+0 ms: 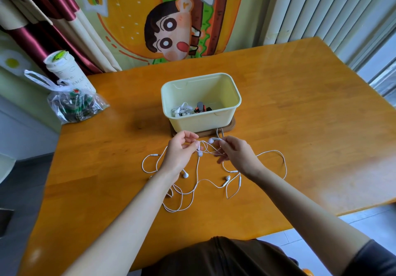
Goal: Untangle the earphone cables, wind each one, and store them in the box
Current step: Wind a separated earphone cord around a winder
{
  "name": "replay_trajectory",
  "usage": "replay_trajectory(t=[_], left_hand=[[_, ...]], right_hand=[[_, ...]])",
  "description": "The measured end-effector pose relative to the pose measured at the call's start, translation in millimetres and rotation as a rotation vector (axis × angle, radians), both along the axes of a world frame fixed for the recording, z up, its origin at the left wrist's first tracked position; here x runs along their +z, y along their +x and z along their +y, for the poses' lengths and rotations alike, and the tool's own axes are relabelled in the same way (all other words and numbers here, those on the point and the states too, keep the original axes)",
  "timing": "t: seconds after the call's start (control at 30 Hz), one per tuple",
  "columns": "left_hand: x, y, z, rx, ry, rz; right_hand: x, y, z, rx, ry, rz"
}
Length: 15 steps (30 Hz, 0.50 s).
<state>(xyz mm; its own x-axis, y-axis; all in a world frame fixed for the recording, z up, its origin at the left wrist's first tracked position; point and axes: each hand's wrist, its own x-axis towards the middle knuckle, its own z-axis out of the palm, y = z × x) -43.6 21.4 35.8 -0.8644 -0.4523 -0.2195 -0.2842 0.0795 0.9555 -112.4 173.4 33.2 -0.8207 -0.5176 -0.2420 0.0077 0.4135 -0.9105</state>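
White earphone cables (192, 190) lie tangled in loops on the wooden table (300, 125), with earbuds and plugs spread around. My left hand (182, 151) pinches a strand near an earbud, just in front of the box. My right hand (235, 151) pinches another earbud and its cable. A knot of strands hangs between the two hands. The pale yellow box (227, 117) stands on a brown lid just beyond my hands. Inside it lie a wound white earphone (182, 109) and a small dark item.
A clear plastic bag (75, 106) of small items and a white cup (64, 67) sit at the table's far left corner. The table's right edge runs beside a window with blinds. A cartoon cloth hangs behind the table.
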Motion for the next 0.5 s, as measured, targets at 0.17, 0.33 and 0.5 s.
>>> replay_trajectory(t=[0.17,0.33,0.5], left_hand=[[2.0,-0.5,2.5,-0.007,0.017,0.016],[1.7,-0.4,3.4,-0.094,-0.003,-0.040],[5.3,0.9,7.1,-0.114,0.018,-0.043]], right_hand=[[0.3,1.7,0.9,0.109,0.168,0.101],[1.2,4.3,-3.3,0.196,0.107,0.183],[6.5,6.2,-5.1,0.134,0.069,0.192]])
